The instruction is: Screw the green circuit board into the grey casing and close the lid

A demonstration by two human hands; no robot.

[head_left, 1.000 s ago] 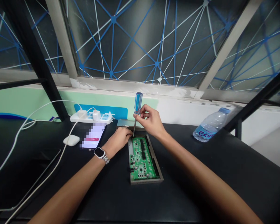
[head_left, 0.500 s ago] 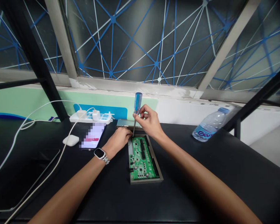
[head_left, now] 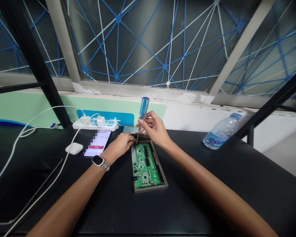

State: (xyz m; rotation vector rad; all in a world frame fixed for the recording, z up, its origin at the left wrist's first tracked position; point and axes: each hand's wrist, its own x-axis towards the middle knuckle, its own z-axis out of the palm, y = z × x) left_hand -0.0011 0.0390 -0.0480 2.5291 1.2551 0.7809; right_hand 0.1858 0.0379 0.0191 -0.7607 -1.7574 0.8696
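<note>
A green circuit board lies in a grey metal tray on the black table. My right hand pinches the lower handle of a blue screwdriver, held upright with its tip at the board's far left corner. My left hand, a watch on its wrist, rests curled against the tray's far left edge, steadying it.
A phone and a white earbud case lie left of the board. A white power strip with chargers and white cables sits by the wall. A water bottle lies at the right. A grey metal cover lies behind the tray.
The view has shifted slightly, so board and hands sit a little further left and up. The screwdriver has tilted slightly; both hands keep their hold.
</note>
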